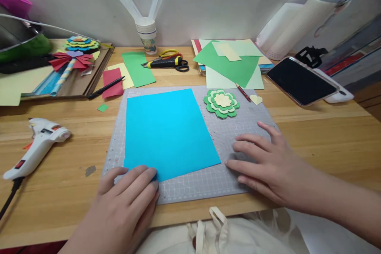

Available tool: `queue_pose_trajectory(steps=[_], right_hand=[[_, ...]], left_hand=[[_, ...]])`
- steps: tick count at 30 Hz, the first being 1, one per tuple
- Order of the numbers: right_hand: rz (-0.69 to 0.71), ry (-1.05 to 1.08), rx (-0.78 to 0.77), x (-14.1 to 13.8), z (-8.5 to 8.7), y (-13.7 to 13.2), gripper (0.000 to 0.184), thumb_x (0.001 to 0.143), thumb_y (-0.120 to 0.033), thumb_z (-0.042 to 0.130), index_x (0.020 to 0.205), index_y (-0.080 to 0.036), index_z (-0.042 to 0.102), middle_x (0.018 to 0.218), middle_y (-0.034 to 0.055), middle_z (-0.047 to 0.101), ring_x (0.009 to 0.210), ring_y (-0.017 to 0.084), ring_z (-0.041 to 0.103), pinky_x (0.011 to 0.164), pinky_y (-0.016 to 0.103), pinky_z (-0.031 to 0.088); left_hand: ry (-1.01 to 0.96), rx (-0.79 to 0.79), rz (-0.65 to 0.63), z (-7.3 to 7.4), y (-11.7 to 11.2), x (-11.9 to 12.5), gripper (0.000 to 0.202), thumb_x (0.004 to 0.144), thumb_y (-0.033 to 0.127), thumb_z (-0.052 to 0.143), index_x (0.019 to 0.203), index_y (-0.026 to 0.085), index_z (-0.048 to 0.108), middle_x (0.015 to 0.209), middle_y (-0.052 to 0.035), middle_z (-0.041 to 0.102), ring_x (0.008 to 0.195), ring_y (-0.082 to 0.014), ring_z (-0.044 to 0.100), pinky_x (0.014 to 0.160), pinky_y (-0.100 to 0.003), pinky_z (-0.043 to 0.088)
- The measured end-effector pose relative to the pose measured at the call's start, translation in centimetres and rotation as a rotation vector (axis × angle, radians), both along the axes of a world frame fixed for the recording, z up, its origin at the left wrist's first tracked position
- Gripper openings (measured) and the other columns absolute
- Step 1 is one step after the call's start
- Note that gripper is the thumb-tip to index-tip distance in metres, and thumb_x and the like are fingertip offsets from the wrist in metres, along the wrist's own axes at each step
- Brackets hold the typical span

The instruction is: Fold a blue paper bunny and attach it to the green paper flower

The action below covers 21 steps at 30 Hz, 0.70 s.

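A bright blue sheet of paper (168,131) lies flat on a grey cutting mat (196,188). My left hand (131,194) rests at the sheet's near left corner, fingers stretched over its edge; the thumb is on the mat side. On the right part of the mat my right hand (264,162) lies with its fingers spread, beside the sheet and holding nothing. Beyond it sits a layered green and cream paper flower (222,103). A dark red pencil (243,92) and a small cream paper piece (256,99) are just right of the flower.
A white glue gun (35,147) lies at left. Along the back are a black pen (106,87), a cutter knife (163,62), scissors (183,66), paper cups (147,37) with straws, and stacked green paper (232,65). A phone (302,81) leans at right. A finished-looking paper flower (80,43) lies back left.
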State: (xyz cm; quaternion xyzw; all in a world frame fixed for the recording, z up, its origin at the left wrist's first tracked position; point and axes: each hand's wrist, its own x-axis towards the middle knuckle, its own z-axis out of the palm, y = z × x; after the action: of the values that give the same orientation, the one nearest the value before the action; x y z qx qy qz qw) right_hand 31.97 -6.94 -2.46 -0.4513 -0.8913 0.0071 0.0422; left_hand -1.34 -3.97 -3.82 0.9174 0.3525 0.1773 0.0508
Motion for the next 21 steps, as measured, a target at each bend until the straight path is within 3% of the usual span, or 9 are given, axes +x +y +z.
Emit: queue_pose_trajectory(steps=[3, 7, 12, 19, 21], right_hand=[[-0.1, 0.116, -0.047, -0.6, 0.3, -0.3, 0.02, 0.092, -0.036, 0.05, 0.098, -0.026, 0.066, 0.104, 0.0046, 0.066, 0.108, 0.028, 0.056, 0.107, 0.062, 0.015], [-0.057, 0.179, -0.029, -3.0, -0.5, -1.2, 0.032, 0.095, -0.031, 0.047, 0.123, -0.021, 0.058, 0.12, 0.0051, 0.066, 0.111, 0.023, 0.057, 0.109, 0.052, 0.014], [-0.072, 0.198, 0.023, -4.8, -1.9, -2.0, 0.031, 0.096, -0.026, 0.048, 0.124, -0.019, 0.059, 0.128, 0.0036, 0.064, 0.116, 0.019, 0.056, 0.111, 0.045, 0.011], [-0.159, 0.26, 0.036, -4.8, -2.3, -2.7, 0.03, 0.094, -0.022, 0.049, 0.121, -0.021, 0.061, 0.124, 0.004, 0.066, 0.114, 0.019, 0.06, 0.111, 0.048, 0.011], [-0.209, 0.293, 0.057, -4.8, -2.3, -3.0, 0.029, 0.093, -0.021, 0.049, 0.119, -0.022, 0.062, 0.119, 0.0042, 0.069, 0.113, 0.021, 0.06, 0.11, 0.052, 0.012]], left_hand=[[0.142, 0.027, -0.08, 0.5, 0.7, 1.2, 0.023, 0.093, 0.028, 0.046, 0.108, 0.028, 0.063, 0.094, 0.0021, 0.069, 0.092, -0.0197, 0.06, 0.089, -0.038, 0.03], [0.316, 0.034, -0.166, 0.8, 1.6, 2.3, 0.035, 0.092, 0.037, 0.049, 0.127, 0.041, 0.052, 0.089, 0.0036, 0.063, 0.086, -0.0195, 0.056, 0.087, -0.038, 0.028], [0.334, 0.109, -0.188, 0.8, 1.6, 2.0, 0.035, 0.096, 0.039, 0.043, 0.129, 0.038, 0.052, 0.101, 0.0027, 0.063, 0.099, -0.0201, 0.054, 0.094, -0.038, 0.028], [0.317, 0.181, -0.211, 1.6, 0.8, -1.7, 0.034, 0.095, 0.033, 0.041, 0.121, 0.027, 0.06, 0.089, 0.001, 0.067, 0.092, -0.023, 0.055, 0.092, -0.039, 0.029], [0.264, 0.111, -0.11, 1.6, 0.1, -2.5, 0.032, 0.094, 0.036, 0.043, 0.119, 0.03, 0.061, 0.088, 0.0029, 0.067, 0.092, -0.0222, 0.057, 0.095, -0.039, 0.03]])
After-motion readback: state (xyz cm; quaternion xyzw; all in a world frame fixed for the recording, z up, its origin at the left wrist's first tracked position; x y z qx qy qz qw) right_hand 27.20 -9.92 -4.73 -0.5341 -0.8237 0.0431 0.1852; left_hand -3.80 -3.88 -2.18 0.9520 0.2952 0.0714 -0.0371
